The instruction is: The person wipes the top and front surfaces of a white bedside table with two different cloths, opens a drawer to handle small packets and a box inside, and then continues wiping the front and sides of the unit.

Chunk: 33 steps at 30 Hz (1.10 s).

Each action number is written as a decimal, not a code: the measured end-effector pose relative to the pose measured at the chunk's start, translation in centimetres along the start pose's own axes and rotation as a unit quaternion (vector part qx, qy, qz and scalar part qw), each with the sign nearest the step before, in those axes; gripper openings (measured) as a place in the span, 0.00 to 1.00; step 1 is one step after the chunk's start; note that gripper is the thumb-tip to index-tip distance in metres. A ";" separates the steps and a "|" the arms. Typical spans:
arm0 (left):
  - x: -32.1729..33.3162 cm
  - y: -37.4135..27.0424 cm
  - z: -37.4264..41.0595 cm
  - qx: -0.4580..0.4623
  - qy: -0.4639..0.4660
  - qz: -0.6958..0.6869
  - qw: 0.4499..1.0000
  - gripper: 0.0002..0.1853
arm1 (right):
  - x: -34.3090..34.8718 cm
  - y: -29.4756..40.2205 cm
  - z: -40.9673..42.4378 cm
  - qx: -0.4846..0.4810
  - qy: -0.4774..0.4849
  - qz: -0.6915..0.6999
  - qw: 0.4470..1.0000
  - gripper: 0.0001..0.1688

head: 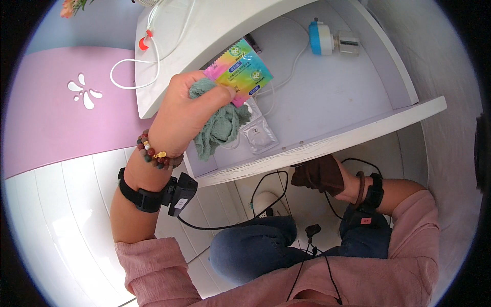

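Note:
My left hand (191,107) is over the left part of an open white drawer (330,88). It grips a bunched green cloth (219,128), and its thumb pins a rainbow-coloured foil packet (241,71) with printed writing. Below the cloth, clear plastic sachets (261,136) lie on the drawer floor, partly covered. My right hand (343,180) is outside the drawer, just below its front panel, with a dark brown cloth (318,174) around or in it; the fingers are hidden. A blue and white plug-like device (321,38) with a clear end lies at the drawer's back right.
A thin white cable (293,71) runs across the drawer floor. On the white cabinet top (215,23) lies a white cord (157,57) with a red piece. A pink panel (42,103) stands left. Black cables (226,227) hang near my knees, and a pale curtain-like surface (452,115) borders the right.

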<state>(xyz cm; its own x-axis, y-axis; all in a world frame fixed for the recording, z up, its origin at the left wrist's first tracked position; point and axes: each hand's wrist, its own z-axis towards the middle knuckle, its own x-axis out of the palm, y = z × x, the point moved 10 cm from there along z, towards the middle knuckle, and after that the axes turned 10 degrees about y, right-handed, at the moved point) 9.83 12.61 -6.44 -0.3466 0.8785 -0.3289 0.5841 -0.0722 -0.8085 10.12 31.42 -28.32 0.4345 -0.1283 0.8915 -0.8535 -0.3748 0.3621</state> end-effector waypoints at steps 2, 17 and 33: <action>0.1 0.3 0.2 -0.006 0.007 0.001 1.000 0.10 | -0.2 -0.1 0.0 0.003 -0.004 0.009 1.000 0.17; -4.9 -2.0 -2.1 0.069 -0.124 0.295 0.945 0.13 | 1.2 1.8 0.3 0.015 0.043 -0.014 0.999 0.18; -7.4 3.0 -16.4 0.314 -0.403 -0.090 0.855 0.19 | 0.0 5.8 2.7 -0.161 -0.019 -0.146 0.976 0.13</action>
<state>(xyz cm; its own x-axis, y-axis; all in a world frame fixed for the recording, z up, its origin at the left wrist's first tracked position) 26.21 13.61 1.58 -0.9304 0.3102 -0.1956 0.0453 -0.4320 -0.9007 5.96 26.76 -26.93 0.6772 -0.0955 0.7296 -0.7358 -0.0933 0.6708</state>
